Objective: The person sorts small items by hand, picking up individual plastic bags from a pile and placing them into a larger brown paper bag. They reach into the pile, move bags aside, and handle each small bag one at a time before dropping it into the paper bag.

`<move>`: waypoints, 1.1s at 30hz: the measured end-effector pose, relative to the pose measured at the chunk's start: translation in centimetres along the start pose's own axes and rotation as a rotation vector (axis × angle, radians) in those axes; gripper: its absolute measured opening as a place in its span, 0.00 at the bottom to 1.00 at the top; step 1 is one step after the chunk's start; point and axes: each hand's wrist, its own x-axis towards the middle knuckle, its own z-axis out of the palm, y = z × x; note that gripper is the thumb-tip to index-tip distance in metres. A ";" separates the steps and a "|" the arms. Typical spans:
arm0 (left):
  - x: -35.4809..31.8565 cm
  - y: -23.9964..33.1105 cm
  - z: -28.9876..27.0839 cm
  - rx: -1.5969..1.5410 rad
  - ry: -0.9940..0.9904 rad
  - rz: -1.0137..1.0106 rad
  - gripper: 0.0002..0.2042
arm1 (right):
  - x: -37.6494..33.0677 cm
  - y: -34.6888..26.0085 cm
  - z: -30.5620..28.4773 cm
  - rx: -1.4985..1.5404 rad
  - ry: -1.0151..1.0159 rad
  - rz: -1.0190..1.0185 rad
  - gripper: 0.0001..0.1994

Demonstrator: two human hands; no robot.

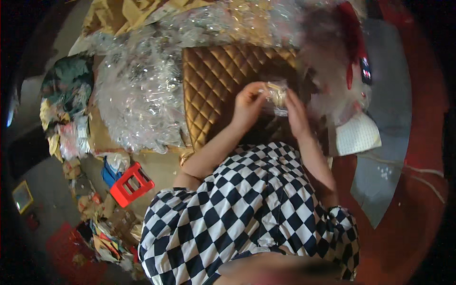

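Observation:
My left hand [249,105] and my right hand [296,113] meet above a quilted golden-brown cushion [216,78]. Between them I hold a small pale item in a clear plastic wrapper [277,96]; the fingers of both hands pinch its edges. What the item is cannot be made out. My forearms rise from the black-and-white checked garment [247,213] that fills the lower middle of the view.
A big heap of crinkled clear plastic [142,85] lies left of the cushion. A red plastic stool [130,184] stands on the floor lower left, near piles of cloth and scraps [66,109]. At the right are a white quilted pad [357,135], a grey sheet [384,175] and a red floor.

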 end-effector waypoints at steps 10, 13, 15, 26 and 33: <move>8.6 6.4 -8.2 0.847 0.167 0.473 0.14 | -0.5 -1.4 -2.3 0.287 -0.171 0.228 0.14; 15.2 7.9 -17.8 1.232 0.284 0.505 0.12 | -1.2 0.6 -3.8 0.270 -0.119 0.255 0.14; 18.2 7.6 -21.9 1.422 0.132 0.547 0.10 | -1.5 3.1 -4.4 0.306 0.001 0.275 0.14; 13.5 21.9 -11.9 1.532 0.146 1.269 0.06 | 0.4 1.5 -7.0 0.860 -0.093 0.266 0.20; 9.5 18.8 -7.1 1.354 0.035 1.489 0.07 | 2.1 3.9 -8.3 0.133 -0.159 -0.070 0.15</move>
